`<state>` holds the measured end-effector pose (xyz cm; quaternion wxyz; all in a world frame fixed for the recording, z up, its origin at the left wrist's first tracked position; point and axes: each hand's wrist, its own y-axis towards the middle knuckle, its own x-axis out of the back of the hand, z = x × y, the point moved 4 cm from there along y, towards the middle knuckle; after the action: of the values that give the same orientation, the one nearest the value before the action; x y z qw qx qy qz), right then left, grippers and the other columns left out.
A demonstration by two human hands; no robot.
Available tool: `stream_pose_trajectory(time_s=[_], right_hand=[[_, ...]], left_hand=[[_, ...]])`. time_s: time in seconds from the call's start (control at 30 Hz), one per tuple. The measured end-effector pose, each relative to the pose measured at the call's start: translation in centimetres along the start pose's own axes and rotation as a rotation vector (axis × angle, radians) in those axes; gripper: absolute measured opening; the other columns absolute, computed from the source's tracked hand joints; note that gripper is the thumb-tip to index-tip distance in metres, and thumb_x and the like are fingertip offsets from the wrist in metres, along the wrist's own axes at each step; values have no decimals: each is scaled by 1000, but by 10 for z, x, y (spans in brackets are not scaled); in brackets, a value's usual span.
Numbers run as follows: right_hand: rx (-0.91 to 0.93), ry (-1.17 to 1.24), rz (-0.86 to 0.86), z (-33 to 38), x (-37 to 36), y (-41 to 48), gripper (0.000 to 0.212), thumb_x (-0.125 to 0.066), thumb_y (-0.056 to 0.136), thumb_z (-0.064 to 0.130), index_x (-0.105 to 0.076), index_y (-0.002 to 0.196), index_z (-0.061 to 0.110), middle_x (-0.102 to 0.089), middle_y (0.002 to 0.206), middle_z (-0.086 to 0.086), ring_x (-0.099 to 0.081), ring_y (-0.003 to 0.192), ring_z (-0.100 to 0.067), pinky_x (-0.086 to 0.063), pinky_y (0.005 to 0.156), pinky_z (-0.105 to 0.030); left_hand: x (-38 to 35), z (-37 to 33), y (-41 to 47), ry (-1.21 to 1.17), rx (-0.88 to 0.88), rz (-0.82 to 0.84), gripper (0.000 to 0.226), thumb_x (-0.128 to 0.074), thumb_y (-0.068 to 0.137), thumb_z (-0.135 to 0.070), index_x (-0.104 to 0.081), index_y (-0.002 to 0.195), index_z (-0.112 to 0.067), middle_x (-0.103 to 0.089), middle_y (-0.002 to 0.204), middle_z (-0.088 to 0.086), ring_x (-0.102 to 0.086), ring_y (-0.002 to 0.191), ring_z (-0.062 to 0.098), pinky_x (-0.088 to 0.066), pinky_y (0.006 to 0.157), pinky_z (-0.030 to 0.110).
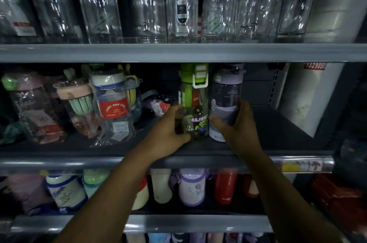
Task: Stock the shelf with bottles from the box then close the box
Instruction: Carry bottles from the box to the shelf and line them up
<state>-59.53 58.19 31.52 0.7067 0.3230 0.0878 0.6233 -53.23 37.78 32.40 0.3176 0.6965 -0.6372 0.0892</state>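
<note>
1. The shelf unit (178, 52) fills the view in grey tiers; the top tier holds a row of tall clear bottles (181, 4) standing upright, side by side
2. The middle shelf (278, 129) carries wrapped bottles toward its left end (one, the red-label bottle (114, 101), sits in crinkled clear plastic), while its right end is bare dark board up to a white panel (309, 99)
3. The tier below shows the tops of smaller bottles: a lilac-and-white one (191, 187), a red one (225, 187) and a cream one (160, 185), packed close
4. The green bottle (195, 103) stands upright near the front edge of the middle shelf, about midway along it; its green flip lid almost reaches the shelf above
5. The purple bottle (226, 101) stands upright just to the right of it, the two touching or nearly so
6. The left hand (168, 131) wraps the lower part of the green bottle, thumb across its front near the base, fingers curled round the left side
7. The right hand (236, 125) grips the lower part of the purple bottle, thumb on the front, fingers closed round its right side
</note>
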Motion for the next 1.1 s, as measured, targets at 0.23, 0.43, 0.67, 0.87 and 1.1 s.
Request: stream_pose_trajectory(time_s=[0.23,0.43,0.67,0.87,1.1], right_hand=[[3,71,25,-5,1,-1,83,-85,70,47,-47,140,25,-56,136,-1,-59,121,-17,-52,101,-38],[-1,101,45,-7,2,0,87,-85,67,53,-47,142,30,-55,138,2,-61,121,-14,-55,101,-39],[24,77,31,-8,1,1,88,-80,65,59,-46,141,31,-56,136,3,-60,122,-16,-55,102,-47],[33,71,34,-8,1,1,87,-79,65,59,-46,141,33,-55,137,3,-60,122,-17,-55,102,-47],[22,22,37,-8,1,1,83,-84,73,47,-44,144,29,-52,137,3,-58,121,-16,-55,102,-44]], left_hand=[[33,20,24,451,-4,-287,57,-69,87,-10,-50,141,-13,-46,139,12,-59,115,30,-45,96,27],[20,31,51,856,-64,-34,87,-61,94,-25,-8,163,-22,-6,170,2,-37,145,31,-52,100,48],[26,33,29,1024,-69,-185,72,-57,94,-44,-27,157,-28,-27,146,9,-58,108,37,-59,74,47],[25,14,25,1011,171,-334,55,-49,96,-56,-40,138,-21,-32,143,19,-59,106,44,-53,76,43],[38,6,73,1114,522,-167,87,-42,95,-69,-29,150,-4,-48,142,19,-53,126,34,-54,82,44]])
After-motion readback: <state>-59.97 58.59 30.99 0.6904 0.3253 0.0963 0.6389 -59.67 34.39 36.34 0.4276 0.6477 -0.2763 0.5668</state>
